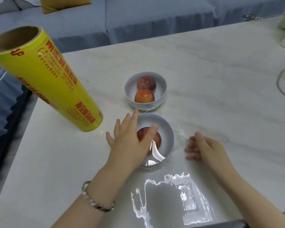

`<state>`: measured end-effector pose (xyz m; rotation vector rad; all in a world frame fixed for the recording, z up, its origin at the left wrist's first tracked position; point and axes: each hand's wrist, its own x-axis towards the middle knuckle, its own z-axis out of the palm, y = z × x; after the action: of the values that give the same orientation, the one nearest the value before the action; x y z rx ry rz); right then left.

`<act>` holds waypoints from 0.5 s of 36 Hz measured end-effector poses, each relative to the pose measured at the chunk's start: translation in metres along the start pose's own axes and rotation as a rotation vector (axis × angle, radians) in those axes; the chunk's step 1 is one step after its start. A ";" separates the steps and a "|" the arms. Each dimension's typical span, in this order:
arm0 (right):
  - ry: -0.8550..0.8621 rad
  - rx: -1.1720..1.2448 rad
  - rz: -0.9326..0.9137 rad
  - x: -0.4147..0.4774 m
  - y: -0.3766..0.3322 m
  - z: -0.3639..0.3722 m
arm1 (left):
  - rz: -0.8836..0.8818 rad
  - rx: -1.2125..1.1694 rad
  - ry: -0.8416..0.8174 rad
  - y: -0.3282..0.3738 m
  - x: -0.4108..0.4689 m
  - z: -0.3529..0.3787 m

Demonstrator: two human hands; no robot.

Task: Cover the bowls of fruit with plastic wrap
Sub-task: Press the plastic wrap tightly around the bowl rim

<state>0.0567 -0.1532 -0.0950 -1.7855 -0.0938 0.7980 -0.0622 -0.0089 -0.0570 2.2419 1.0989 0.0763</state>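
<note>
While the left hand [130, 142] lies flat over the near bowl [169, 134], its fingers [132, 119] are spread and released, palm down on the film stretched across the rim, gripping nothing. Under the palm one red-orange fruit [157, 139] shows through the wrap. A beaded bracelet [95, 201] sits on the left wrist.

Right hand [204, 147] rests on the counter [220, 71] just right of the near bowl, fingers curled loosely toward the bowl; motion blur hides whether they pinch the film edge, so I cannot tell the grasp. Crinkled plastic wrap [181, 137] glints between that hand and the bowl's wall, and a wider shiny sheet spreads on the counter toward the near edge.

Far bowl [161, 83] stands just beyond the near one, close but whether touching is unclear. It holds two red-orange fruits [145, 96], one behind the other; a wrinkle of film shows at its near base.

Yellow roll of plastic wrap [56, 83] stands upright on the counter to the left, cardboard core open at top, apart from both bowls.
</note>
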 end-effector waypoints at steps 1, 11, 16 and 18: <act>-0.051 0.042 0.044 -0.008 0.002 0.001 | 0.036 -0.021 0.041 -0.003 0.002 -0.002; -0.197 0.002 0.126 -0.021 0.003 0.027 | 0.282 0.376 -0.278 -0.020 0.002 -0.005; -0.035 0.016 -0.069 -0.025 0.005 0.024 | 0.323 0.434 -0.235 -0.025 0.003 -0.002; 0.019 0.088 -0.099 -0.030 0.004 0.025 | 0.329 0.421 -0.211 -0.024 0.004 -0.001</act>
<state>0.0186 -0.1474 -0.0878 -1.6921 -0.1318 0.7037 -0.0767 0.0049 -0.0710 2.7144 0.6698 -0.2736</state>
